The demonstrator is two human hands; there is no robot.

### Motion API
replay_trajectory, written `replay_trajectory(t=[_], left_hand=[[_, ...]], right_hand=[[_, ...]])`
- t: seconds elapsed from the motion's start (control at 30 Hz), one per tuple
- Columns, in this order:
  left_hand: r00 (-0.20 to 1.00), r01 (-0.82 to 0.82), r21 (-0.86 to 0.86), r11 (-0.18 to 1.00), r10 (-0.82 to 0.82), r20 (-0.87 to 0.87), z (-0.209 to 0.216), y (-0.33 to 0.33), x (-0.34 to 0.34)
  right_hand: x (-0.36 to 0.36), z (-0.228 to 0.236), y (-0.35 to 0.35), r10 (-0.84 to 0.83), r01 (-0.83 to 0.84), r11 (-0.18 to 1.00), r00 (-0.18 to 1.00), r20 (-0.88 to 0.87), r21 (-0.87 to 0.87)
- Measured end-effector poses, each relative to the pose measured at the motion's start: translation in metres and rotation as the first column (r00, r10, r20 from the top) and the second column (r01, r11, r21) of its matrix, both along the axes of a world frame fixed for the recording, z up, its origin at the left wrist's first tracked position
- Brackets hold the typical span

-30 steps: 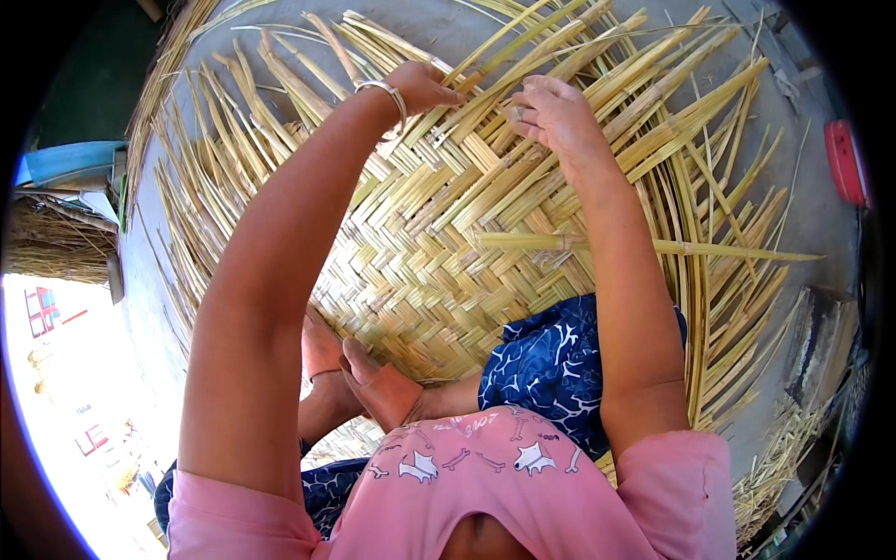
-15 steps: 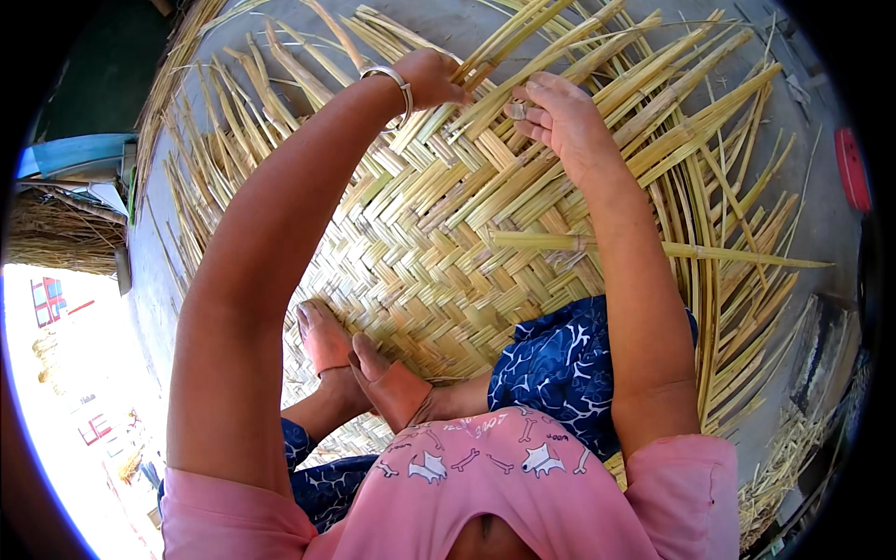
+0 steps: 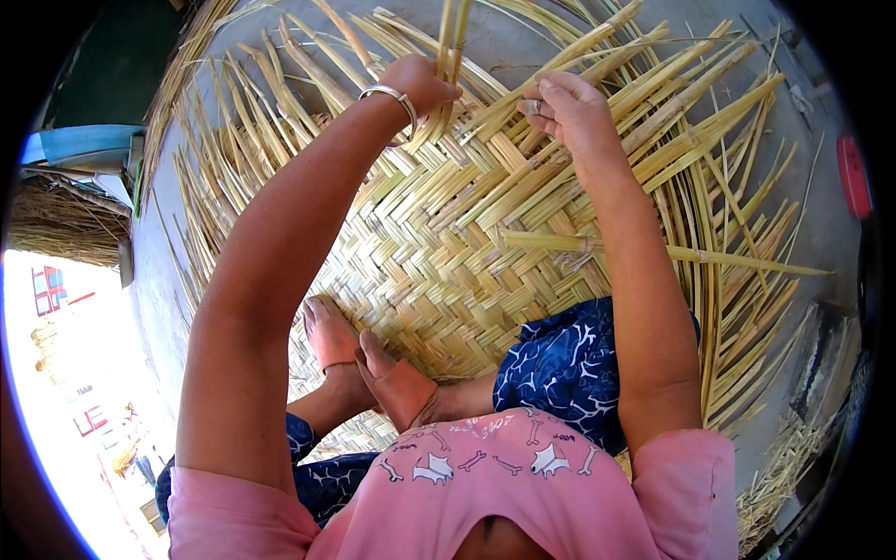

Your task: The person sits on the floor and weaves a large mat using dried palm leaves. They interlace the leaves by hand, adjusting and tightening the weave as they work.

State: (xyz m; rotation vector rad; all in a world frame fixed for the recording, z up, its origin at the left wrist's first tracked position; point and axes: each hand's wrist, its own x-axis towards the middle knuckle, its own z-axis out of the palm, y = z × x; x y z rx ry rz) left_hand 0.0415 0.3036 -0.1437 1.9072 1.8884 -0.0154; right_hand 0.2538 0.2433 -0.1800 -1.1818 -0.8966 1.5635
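A woven mat of split reed strips (image 3: 439,243) lies beneath me, its herringbone weave ending in loose strips at the far and right sides. My left hand (image 3: 425,86), with a silver bangle at the wrist, is closed round a few reed strips (image 3: 452,42) raised from the far part of the weave. Close by on the right, my right hand (image 3: 574,107) has its fingers curled beside a slanting strip; a metal band sits on one finger. Whatever its fingertips pinch is hidden. One loose reed (image 3: 747,260) lies across the mat under my right forearm.
My feet in sandals (image 3: 401,385) rest on the mat's near part. Unwoven strips (image 3: 691,131) fan over the grey floor (image 3: 154,308). A red object (image 3: 853,177) lies at the far right, and a bundle of dry stalks (image 3: 65,224) stands at the left.
My left hand has lifted its reed strips from a rightward slant to nearly upright. My right hand has shifted slightly right, its fingers more curled.
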Motion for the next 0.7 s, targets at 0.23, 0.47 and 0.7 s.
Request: replay_trajectory(t=[0.23, 0.47, 0.7], left_hand=[[0.691, -0.511, -0.205, 0.835, 0.541, 0.480, -0.016, -0.017, -0.023], [0.494, -0.576, -0.317, 0.754, 0.630, 0.600, -0.001, -0.032, -0.020], [0.395, -0.552, -0.392, 0.736, 0.645, 0.654, -0.012, -0.032, -0.029]], right_hand=[[-0.024, 0.006, 0.008, 0.025, -0.135, 0.943, 0.940, 0.341, 0.304], [-0.081, -0.004, 0.067, 0.174, -0.590, 0.806, 0.311, 0.934, 0.046], [-0.088, -0.028, 0.100, 0.407, -0.523, 0.852, 0.613, 0.677, -0.039]])
